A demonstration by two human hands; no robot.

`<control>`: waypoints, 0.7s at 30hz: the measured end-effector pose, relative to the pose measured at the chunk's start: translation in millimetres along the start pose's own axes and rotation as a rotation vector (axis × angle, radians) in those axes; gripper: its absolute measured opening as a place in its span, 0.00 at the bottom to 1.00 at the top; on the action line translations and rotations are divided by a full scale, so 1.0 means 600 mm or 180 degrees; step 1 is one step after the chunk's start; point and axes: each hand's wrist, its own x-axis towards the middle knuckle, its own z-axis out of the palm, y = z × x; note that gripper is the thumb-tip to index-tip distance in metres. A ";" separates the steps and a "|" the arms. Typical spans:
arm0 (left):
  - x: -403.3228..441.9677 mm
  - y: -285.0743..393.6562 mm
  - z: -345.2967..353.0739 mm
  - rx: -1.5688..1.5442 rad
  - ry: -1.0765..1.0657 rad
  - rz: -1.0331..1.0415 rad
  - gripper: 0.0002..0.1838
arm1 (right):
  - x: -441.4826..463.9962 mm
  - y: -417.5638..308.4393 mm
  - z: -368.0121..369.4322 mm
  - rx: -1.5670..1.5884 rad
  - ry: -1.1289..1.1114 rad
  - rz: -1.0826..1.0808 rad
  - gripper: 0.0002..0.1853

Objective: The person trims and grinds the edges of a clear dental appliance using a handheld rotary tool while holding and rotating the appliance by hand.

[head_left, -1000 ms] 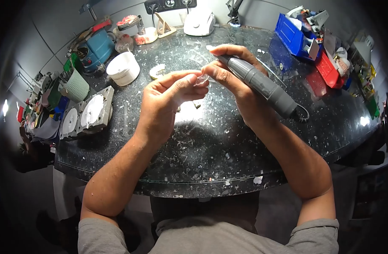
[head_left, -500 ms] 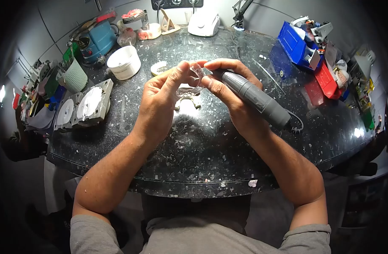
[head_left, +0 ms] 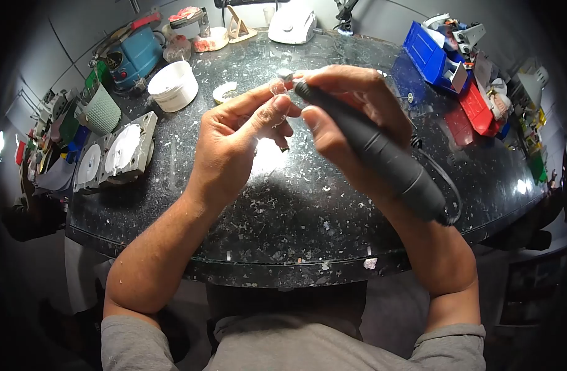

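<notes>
My left hand [head_left: 225, 139] is closed, thumb and fingers pinching a small clear plastic dental piece [head_left: 278, 87] above the middle of the bench. My right hand [head_left: 364, 117] wraps round a dark grey rotary handpiece [head_left: 385, 157], whose cord trails from its back end. The handpiece's front end points up and left, close beside the clear piece; I cannot tell whether they touch. Behind my left hand, a pale horseshoe-shaped dental cast [head_left: 225, 92] lies on the bench. Below my left fingers the surface is brightly lit, and what lies there is mostly hidden.
White scraps litter the dark bench [head_left: 283, 247]. On the left stand a white tub [head_left: 173, 88], an opened metal flask with white plaster [head_left: 121, 151] and a blue machine [head_left: 132, 59]. A white device [head_left: 293, 26] sits at the back. Blue [head_left: 429, 59] and red bins [head_left: 478, 117] stand right.
The handpiece has swung, its rear end now lower and nearer me, its front end raised. My right hand has turned and drawn apart from my left. The cast below is now largely covered.
</notes>
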 end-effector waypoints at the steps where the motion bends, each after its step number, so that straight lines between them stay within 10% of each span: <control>1: -0.001 0.000 0.002 0.0049 -0.0001 0.0082 0.18 | -0.004 0.002 0.005 0.0105 0.0007 0.0026 0.15; 21: -0.001 -0.002 0.004 0.0848 0.0138 0.0571 0.17 | -0.012 -0.001 0.001 0.0021 -0.0550 0.0000 0.19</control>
